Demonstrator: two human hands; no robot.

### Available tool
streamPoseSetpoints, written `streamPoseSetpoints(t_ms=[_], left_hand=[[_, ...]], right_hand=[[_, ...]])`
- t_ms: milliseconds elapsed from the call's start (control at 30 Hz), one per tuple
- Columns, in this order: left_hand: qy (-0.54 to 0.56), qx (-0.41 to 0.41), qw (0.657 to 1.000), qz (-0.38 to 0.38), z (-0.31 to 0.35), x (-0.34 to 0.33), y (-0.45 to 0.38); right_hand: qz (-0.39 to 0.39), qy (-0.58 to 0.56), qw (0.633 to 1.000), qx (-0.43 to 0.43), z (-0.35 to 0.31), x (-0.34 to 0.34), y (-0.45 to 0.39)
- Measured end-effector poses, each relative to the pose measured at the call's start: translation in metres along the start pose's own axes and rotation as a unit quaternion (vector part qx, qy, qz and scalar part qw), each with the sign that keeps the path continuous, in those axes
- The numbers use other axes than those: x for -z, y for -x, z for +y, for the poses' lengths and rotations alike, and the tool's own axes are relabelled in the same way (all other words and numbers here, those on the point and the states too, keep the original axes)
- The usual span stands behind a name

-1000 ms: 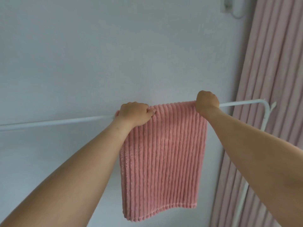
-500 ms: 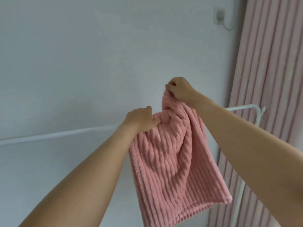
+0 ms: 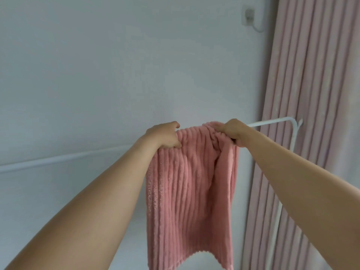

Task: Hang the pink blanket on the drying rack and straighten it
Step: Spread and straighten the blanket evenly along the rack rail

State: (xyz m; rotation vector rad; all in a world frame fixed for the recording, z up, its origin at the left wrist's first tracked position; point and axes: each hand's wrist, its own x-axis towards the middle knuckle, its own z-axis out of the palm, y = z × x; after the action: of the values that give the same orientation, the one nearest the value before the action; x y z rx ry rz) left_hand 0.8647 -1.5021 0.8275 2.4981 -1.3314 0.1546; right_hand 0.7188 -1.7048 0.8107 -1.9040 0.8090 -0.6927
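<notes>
both hands, left and right, are pinching the blanket bunched over the rack; uneven pulling risks dragging it off.

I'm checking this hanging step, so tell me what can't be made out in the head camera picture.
- Rack rail under the pink blanket: hidden by cloth.
- Blanket's far half: hidden behind the front.
- Fingertips of left hand and right hand: buried in folds.
- Rack's foot: cut off by the bottom edge.
</notes>
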Motion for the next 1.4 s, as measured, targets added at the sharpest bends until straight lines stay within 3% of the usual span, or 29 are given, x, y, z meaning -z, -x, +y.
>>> streamPoseSetpoints(t_ms=[67, 133, 233, 300, 367, 433, 467, 500, 533, 600, 667, 767, 867, 1033, 1100, 1167, 1267, 1333, 1400], left_hand=[[-0.056, -0.003, 0.998, 0.01, 0.006, -0.003, -0.001], [-0.077, -0.001, 0.997, 0.007, 0.01, -0.005, -0.005], [0.01, 0.005, 1.0, -0.02, 0.008, -0.002, -0.009], [0.139, -0.018, 0.99, -0.029, 0.003, 0.001, -0.009], [0.267, -0.056, 0.962, -0.022, -0.006, 0.004, -0.008], [0.333, -0.096, 0.938, -0.002, -0.019, 0.009, -0.006], [0.332, -0.109, 0.937, 0.015, -0.024, 0.01, -0.004], [0.322, -0.115, 0.939, 0.034, -0.028, 0.01, -0.004], [0.313, -0.113, 0.942, 0.049, -0.029, 0.01, -0.002], [0.299, -0.112, 0.946, 0.062, -0.026, 0.01, 0.0], [0.258, -0.121, 0.956, 0.074, -0.021, 0.01, 0.002], [0.158, -0.129, 0.974, 0.099, -0.022, 0.011, 0.003], [0.132, -0.149, 0.971, 0.13, -0.035, 0.022, 0.011], [0.073, -0.112, 0.977, 0.167, -0.082, 0.053, 0.031], [0.044, -0.119, 0.982, 0.138, -0.098, 0.06, 0.04], [0.049, -0.135, 0.989, 0.044, -0.111, 0.066, 0.048], [0.078, -0.162, 0.979, -0.1, -0.13, 0.076, 0.051], [0.066, -0.173, 0.974, -0.134, -0.143, 0.085, 0.056], [0.067, -0.169, 0.972, -0.149, -0.154, 0.092, 0.062]], right_hand=[[0.117, 0.106, 0.983, 0.088, -0.001, 0.001, -0.004], [0.213, 0.064, 0.963, 0.154, -0.011, -0.005, -0.001], [0.129, -0.221, 0.954, 0.158, -0.037, -0.022, 0.007], [0.041, -0.259, 0.947, 0.186, -0.056, -0.043, 0.022], [-0.095, -0.239, 0.939, 0.227, -0.062, -0.066, 0.045], [-0.189, -0.266, 0.92, 0.217, -0.052, -0.081, 0.059], [-0.163, -0.299, 0.919, 0.2, -0.045, -0.084, 0.059], [-0.085, -0.321, 0.925, 0.183, -0.038, -0.084, 0.053], [0.016, -0.307, 0.935, 0.176, -0.032, -0.081, 0.045], [0.169, -0.153, 0.957, 0.178, -0.024, -0.07, 0.027], [0.161, 0.052, 0.965, 0.202, -0.02, -0.064, 0.018], [0.08, 0.228, 0.944, 0.223, -0.023, -0.067, 0.013], [0.092, 0.278, 0.934, 0.205, -0.022, -0.071, 0.009], [0.151, 0.32, 0.915, 0.193, -0.011, -0.081, 0.01], [0.167, 0.288, 0.927, 0.173, -0.02, -0.093, 0.022], [0.251, 0.199, 0.927, 0.194, -0.038, -0.117, 0.05], [0.34, 0.049, 0.895, 0.285, -0.065, -0.17, 0.114], [0.31, 0.108, 0.884, 0.333, -0.076, -0.208, 0.15], [0.305, 0.241, 0.855, 0.343, -0.074, -0.237, 0.167]])
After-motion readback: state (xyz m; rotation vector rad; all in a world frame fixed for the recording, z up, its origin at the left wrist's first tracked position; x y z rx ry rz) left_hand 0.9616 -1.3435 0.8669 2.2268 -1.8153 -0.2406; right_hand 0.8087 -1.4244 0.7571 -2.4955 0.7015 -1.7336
